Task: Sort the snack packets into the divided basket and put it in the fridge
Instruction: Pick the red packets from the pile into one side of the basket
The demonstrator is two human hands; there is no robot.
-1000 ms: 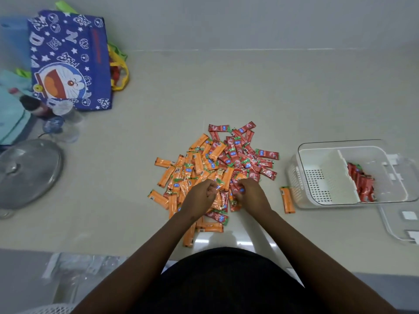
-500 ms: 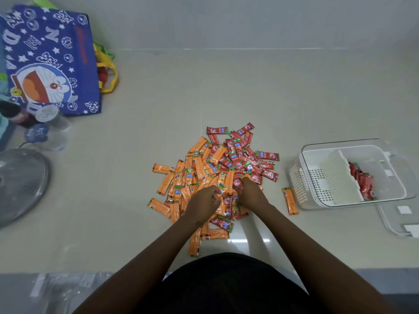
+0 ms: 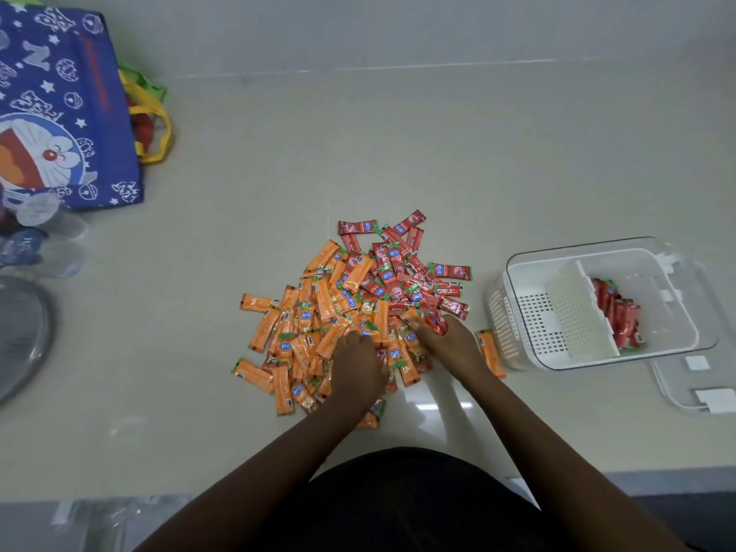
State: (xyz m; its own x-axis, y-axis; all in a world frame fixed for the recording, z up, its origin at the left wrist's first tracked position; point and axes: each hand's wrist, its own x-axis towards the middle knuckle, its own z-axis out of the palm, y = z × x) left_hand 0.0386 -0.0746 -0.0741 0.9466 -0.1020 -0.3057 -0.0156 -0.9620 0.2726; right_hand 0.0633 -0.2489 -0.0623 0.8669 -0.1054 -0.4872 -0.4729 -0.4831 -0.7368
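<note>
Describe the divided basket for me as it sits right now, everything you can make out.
The divided basket is white perforated plastic, sitting inside a clear outer tub on the pale counter, right of the packet pile. A perforated divider splits it in two: the left compartment looks empty, the right one holds red packets against the divider. It is upright and open-topped; neither hand touches it. One orange packet lies just beside its left wall.

Glossy wrappers, perforated plastic, polished counter

The snack packets (image 3: pixel 350 308) are wrapped in shiny orange and red foil-like film; the divided basket (image 3: pixel 517 296) is moulded in matt white perforated plastic; the countertop (image 3: pixel 398 153) is finished smooth and glossy; the blue bag (image 3: pixel 67 113) appears made of printed cloth.
</note>
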